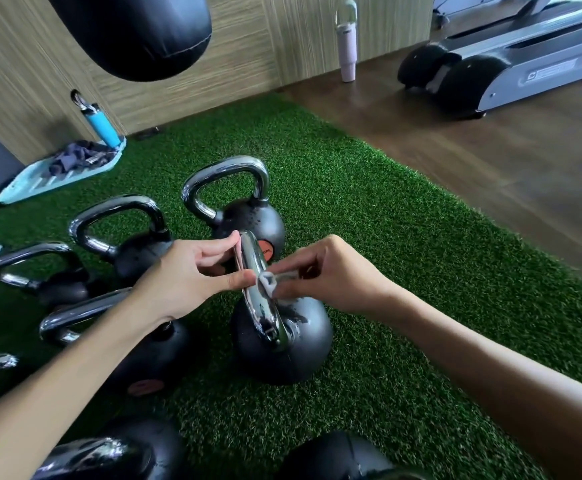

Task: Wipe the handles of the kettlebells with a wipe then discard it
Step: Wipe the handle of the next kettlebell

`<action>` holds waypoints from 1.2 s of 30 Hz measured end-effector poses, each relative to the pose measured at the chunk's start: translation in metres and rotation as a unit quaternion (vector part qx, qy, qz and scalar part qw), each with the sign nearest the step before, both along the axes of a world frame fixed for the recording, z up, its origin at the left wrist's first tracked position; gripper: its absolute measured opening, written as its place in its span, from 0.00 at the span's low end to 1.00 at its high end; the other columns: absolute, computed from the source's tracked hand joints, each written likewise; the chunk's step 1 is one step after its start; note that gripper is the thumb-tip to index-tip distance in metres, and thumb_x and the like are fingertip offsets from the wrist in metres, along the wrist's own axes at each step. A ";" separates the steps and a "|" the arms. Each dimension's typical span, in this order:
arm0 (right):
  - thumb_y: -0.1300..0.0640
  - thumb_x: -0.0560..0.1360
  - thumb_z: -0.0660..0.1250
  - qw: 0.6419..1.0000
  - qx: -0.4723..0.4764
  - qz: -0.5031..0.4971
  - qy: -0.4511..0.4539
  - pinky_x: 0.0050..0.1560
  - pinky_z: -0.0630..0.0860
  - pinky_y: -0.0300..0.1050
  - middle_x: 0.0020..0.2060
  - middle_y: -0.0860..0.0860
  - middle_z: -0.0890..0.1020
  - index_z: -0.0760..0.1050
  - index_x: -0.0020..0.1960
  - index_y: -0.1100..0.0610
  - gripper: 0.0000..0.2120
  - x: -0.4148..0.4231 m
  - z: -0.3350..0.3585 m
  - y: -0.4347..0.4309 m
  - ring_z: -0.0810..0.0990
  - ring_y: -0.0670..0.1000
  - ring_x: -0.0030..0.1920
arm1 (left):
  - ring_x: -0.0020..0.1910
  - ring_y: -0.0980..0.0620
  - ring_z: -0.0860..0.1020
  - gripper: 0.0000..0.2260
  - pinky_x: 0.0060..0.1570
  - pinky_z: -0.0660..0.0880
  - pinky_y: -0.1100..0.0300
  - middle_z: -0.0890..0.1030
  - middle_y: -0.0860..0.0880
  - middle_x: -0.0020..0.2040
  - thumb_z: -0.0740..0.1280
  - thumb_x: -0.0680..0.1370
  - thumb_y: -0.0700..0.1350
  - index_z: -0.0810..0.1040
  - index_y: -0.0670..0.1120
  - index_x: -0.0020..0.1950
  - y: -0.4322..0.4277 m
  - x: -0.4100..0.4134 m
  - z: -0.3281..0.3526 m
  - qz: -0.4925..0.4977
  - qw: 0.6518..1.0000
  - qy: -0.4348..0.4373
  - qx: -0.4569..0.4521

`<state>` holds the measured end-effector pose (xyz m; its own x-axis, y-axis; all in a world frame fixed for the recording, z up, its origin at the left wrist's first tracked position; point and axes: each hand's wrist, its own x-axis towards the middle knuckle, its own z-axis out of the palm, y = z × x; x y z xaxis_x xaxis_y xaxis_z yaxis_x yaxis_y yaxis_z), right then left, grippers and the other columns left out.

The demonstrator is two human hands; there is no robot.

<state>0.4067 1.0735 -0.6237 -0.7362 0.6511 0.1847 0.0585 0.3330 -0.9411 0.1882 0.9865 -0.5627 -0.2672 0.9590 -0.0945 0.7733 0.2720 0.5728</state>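
I observe left hand (192,271) pinching the kettlebell handle (263,308). Right hand (331,275) — clamped on the wipe (268,283) — presses it to that handle

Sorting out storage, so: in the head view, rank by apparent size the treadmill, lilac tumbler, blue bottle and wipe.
1. treadmill, though cropped
2. lilac tumbler
3. blue bottle, only slightly smaller
4. wipe, bunched in the right hand, though nearest
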 end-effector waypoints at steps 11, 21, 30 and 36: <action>0.54 0.69 0.80 0.999 0.026 -0.023 -0.042 0.29 0.67 0.39 0.36 0.49 0.87 0.86 0.48 0.52 0.09 0.002 0.006 -0.005 0.76 0.47 0.29 | 0.72 0.60 0.69 0.45 0.70 0.63 0.52 0.76 0.56 0.69 0.71 0.54 0.80 0.72 0.68 0.70 -0.005 0.002 -0.002 0.006 1.000 -0.012 0.007; 0.57 0.69 0.80 0.993 0.061 -0.027 -0.095 0.33 0.72 0.28 0.37 0.42 0.85 0.87 0.48 0.54 0.09 0.017 -0.030 -0.031 0.80 0.35 0.33 | 0.68 0.67 0.66 0.41 0.69 0.60 0.59 0.74 0.55 0.72 0.76 0.62 0.70 0.71 0.63 0.73 -0.010 0.013 0.005 0.010 0.999 -0.046 0.002; 0.58 0.66 0.81 0.989 -0.006 -0.117 -0.092 0.40 0.79 0.37 0.40 0.43 0.87 0.86 0.47 0.47 0.12 0.013 -0.033 -0.001 0.84 0.39 0.38 | 0.64 0.51 0.76 0.45 0.52 0.67 0.62 0.74 0.52 0.73 0.79 0.67 0.54 0.62 0.55 0.80 -0.004 0.053 -0.011 0.089 0.994 0.066 0.018; 0.56 0.67 0.81 0.989 0.029 -0.097 -0.105 0.34 0.72 0.27 0.36 0.37 0.84 0.87 0.48 0.48 0.12 0.002 -0.036 -0.007 0.79 0.31 0.33 | 0.74 0.55 0.68 0.46 0.62 0.64 0.61 0.69 0.55 0.77 0.80 0.66 0.50 0.62 0.56 0.80 -0.019 0.029 -0.014 0.079 0.996 0.023 0.036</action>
<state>0.4085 1.0664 -0.6598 -0.6246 0.7765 0.0830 0.3184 0.3502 -0.8809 0.2173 0.9670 -0.5764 -0.4182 0.9083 -0.0114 0.7500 0.3524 0.5598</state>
